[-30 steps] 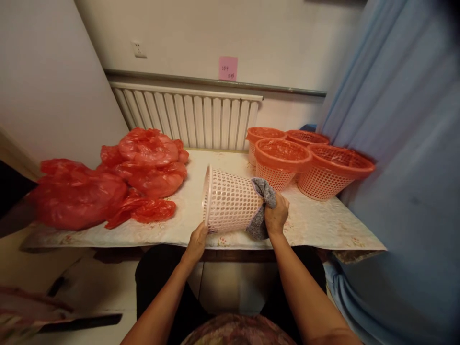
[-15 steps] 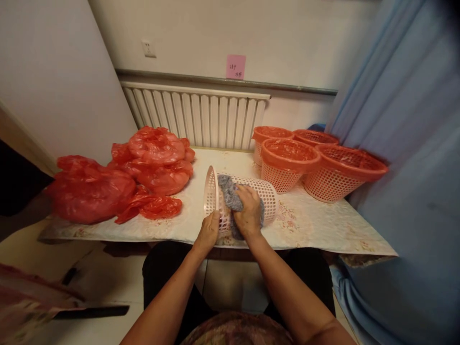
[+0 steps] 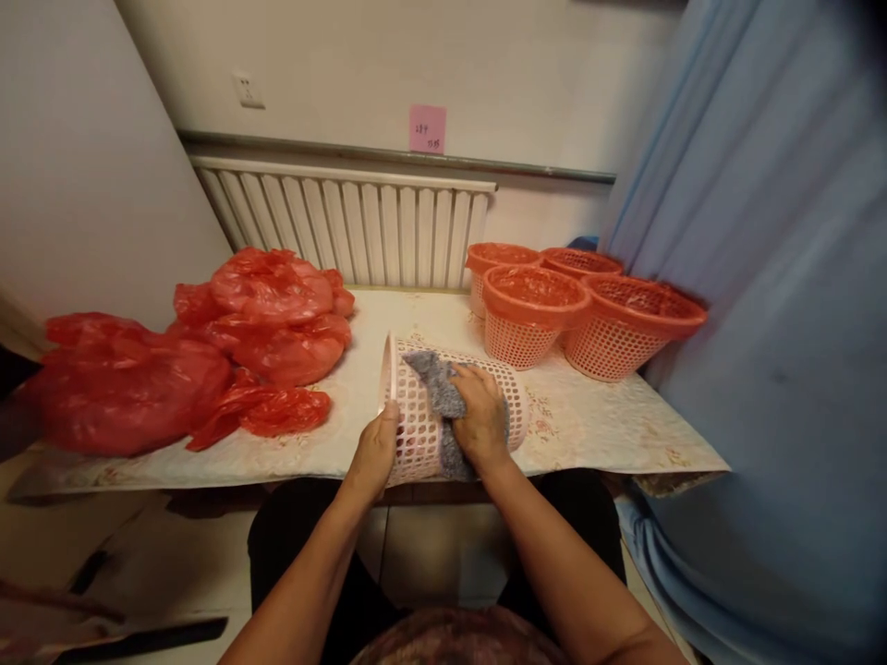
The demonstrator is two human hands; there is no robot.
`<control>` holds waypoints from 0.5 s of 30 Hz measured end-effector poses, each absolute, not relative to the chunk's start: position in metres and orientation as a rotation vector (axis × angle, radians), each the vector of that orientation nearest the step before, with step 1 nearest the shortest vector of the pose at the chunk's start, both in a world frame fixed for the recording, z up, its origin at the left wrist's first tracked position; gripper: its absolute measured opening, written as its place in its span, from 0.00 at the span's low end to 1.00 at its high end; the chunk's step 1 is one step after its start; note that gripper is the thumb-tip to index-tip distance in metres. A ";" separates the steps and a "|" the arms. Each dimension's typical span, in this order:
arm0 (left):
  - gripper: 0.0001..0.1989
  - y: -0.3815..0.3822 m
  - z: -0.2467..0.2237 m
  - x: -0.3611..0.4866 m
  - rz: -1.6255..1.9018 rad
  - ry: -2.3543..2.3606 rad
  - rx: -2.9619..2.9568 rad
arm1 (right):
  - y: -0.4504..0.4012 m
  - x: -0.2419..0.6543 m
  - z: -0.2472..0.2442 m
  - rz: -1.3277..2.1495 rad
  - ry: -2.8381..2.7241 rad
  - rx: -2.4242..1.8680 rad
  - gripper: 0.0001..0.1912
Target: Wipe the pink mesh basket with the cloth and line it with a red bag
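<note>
A pale pink perforated plastic wastebasket (image 3: 414, 416) lies on its side in front of me, rim to the left and base to the right. My left hand (image 3: 376, 453) grips its rim, thumb on the outside and the other fingers hidden. Against the basket's upper side my right hand (image 3: 479, 417) presses a grey cloth (image 3: 443, 388), its fingers closed over it. Part of the cloth hangs down the near side of the basket.
Several similar baskets lined with red bags (image 3: 530, 314) stand at the back right of the cloth-covered table (image 3: 596, 425). Full-looking red plastic bags (image 3: 139, 379) are heaped on the left. A radiator (image 3: 346, 226) is behind the table, a blue curtain (image 3: 762, 277) to the right.
The basket has turned so its rim opening faces further away and more of its side shows. My right hand with the cloth remains on its wall. The camera view has shifted to the right.
</note>
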State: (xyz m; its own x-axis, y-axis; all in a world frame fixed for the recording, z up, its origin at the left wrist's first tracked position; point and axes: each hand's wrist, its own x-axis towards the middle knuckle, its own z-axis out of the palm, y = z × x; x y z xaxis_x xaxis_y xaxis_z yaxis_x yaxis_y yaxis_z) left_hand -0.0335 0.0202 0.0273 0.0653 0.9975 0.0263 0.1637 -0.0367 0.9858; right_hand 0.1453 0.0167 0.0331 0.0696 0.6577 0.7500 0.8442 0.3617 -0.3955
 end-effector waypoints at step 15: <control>0.35 0.016 0.026 -0.032 1.159 1.153 1.340 | 0.026 0.224 0.008 -0.348 -1.488 -1.508 0.14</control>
State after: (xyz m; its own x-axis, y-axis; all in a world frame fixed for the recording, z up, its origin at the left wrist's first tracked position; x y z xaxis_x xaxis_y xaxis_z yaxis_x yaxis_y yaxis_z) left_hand -0.0322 0.0155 0.0259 0.0932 0.9938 0.0600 0.0552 -0.0654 0.9963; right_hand 0.2239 0.0255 0.0082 0.2168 0.6160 0.7574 0.8881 0.1976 -0.4150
